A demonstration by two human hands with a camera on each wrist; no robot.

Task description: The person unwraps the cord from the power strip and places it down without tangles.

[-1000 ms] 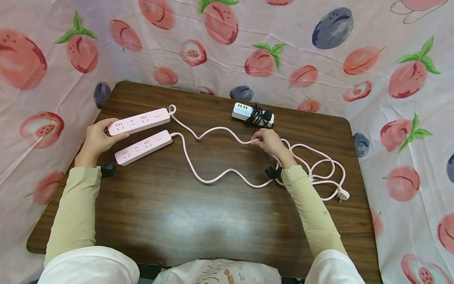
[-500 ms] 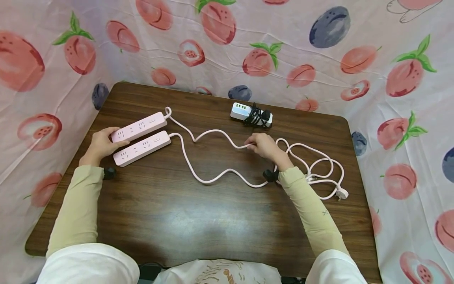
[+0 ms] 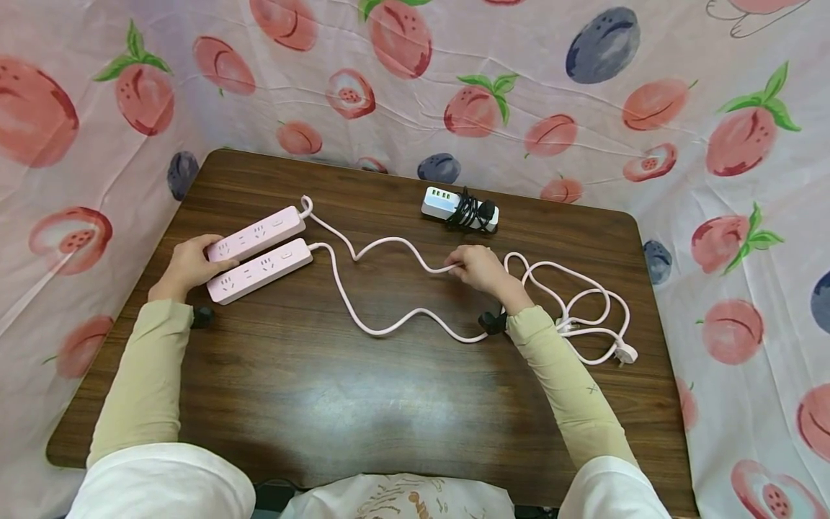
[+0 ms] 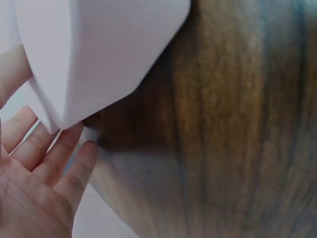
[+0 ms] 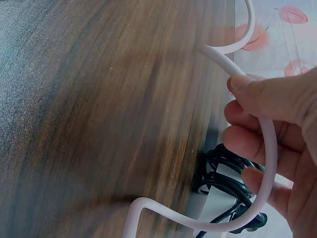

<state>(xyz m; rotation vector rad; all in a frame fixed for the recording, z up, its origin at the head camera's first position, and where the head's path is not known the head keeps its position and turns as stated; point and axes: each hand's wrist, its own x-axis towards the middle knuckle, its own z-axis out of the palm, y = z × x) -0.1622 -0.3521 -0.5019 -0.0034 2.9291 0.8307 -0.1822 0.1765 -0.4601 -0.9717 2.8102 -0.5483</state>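
Two pale pink power strips lie side by side at the left of the table, slanting the same way. My left hand (image 3: pixel 188 268) grips the outer end of the far power strip (image 3: pixel 256 236), thumb on the near side and fingers on the far side. Just in front of it is the near power strip (image 3: pixel 261 272). The left wrist view has the left hand (image 4: pixel 47 171) against a pale strip end. My right hand (image 3: pixel 480 270) pinches the far strip's pink cord (image 3: pixel 395 238) between thumb and fingers; the cord (image 5: pixel 270 148) also passes across its palm.
A white power strip (image 3: pixel 441 204) wrapped in black cable (image 3: pixel 468 210) stands at the back. The near strip's cord (image 3: pixel 350 306) waves across the middle. At the right, looped pink cord (image 3: pixel 609 295) ends near a plug (image 3: pixel 625 352). Fruit-print cloth (image 3: pixel 389 137) hangs behind the table.
My left hand has brought the far power strip nearer to me, up beside the near one, and turned it to a matching slant. The right hand has shifted slightly left with the cord.
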